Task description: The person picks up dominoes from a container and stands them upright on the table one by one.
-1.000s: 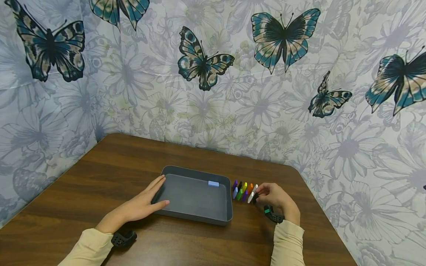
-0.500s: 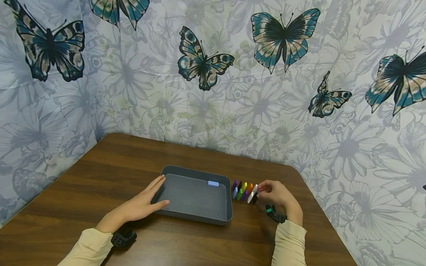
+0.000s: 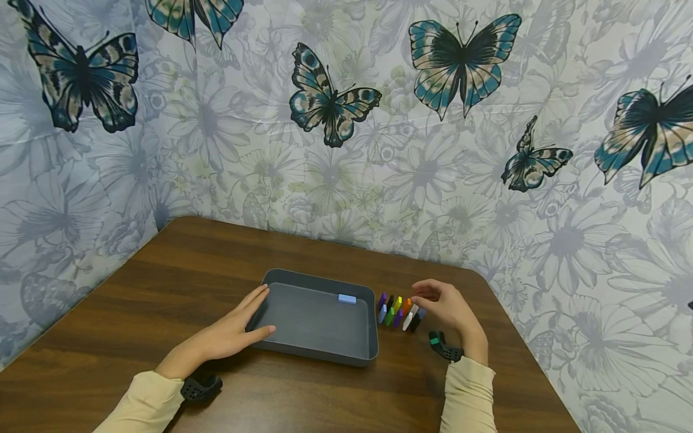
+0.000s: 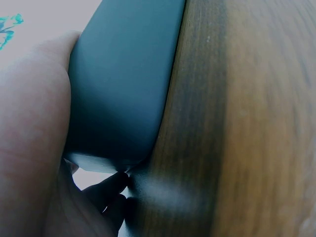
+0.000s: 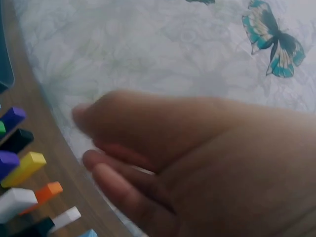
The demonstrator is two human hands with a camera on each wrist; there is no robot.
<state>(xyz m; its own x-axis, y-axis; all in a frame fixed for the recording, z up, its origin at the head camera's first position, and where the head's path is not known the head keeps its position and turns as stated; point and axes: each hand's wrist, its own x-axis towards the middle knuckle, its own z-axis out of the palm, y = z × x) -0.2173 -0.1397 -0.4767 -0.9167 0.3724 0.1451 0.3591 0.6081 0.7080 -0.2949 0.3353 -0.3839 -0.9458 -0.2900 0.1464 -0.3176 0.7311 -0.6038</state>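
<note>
My left hand [image 3: 230, 331] rests at the left end of a shallow grey tray [image 3: 314, 358]. Its fingers lie along the left wall and its thumb reaches over the front corner; in the left wrist view some fingertips [image 4: 114, 185] are near the tray's lower corner. Right of the tray, several small coloured blocks stand close together in two rows, among them a white block [image 3: 408, 322], a black block [image 3: 415, 322] and a yellow block [image 5: 27, 168]. Just above their right end hovers my right hand [image 3: 452, 310], fingers loosely bent, holding nothing.
One light blue block [image 3: 347, 299] lies inside the tray near its back right. The brown wooden table [image 3: 216, 258] ends at a butterfly-patterned backdrop [image 3: 335, 180]. Each wrist wears a black band [image 3: 445, 347].
My right hand has come off the black block at the near right end and moved up and back. A blue block behind it now shows. The left hand and tray stay put.
</note>
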